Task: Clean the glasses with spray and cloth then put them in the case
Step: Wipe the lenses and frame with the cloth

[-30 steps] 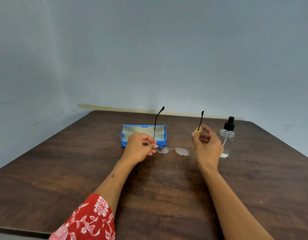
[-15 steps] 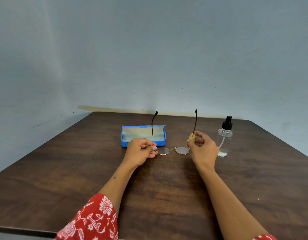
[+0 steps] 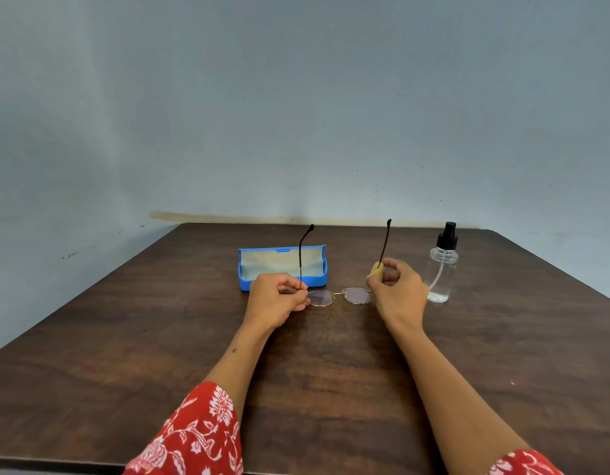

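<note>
Left hand [image 3: 274, 299] has a narrow pinch grip on the left temple of the glasses [image 3: 341, 296], right by the hinge. Right hand [image 3: 397, 291] pinches the other temple a bit higher up, w/ a small wad of yellow cloth [image 3: 377, 270] caught between thumb & fingers against the arm. Both temples stick up near vertical, dark tips curling a little at the top. Lenses face down, low over the table [image 3: 125, 337] – can't tell if the rims touch the wood or hang just above it. Thin gold-tone frame, roundish lenses, bridge midway between the two hands.

From the glasses: blue case [image 3: 283, 267] at approx 11 o'clock, just behind the left hand, lid open & standing up, pale lining showing. Spray bottle [image 3: 442, 269] at approx 2 o'clock, upright, clear w/ black pump top, a little liquid at the bottom, near the right hand but apart from it.

Red floral sleeve [image 3: 197, 437] on the left arm at the near table edge; a bit of the same print shows at the right. Dark wood table, blue-grey wall [image 3: 296, 97] behind.
</note>
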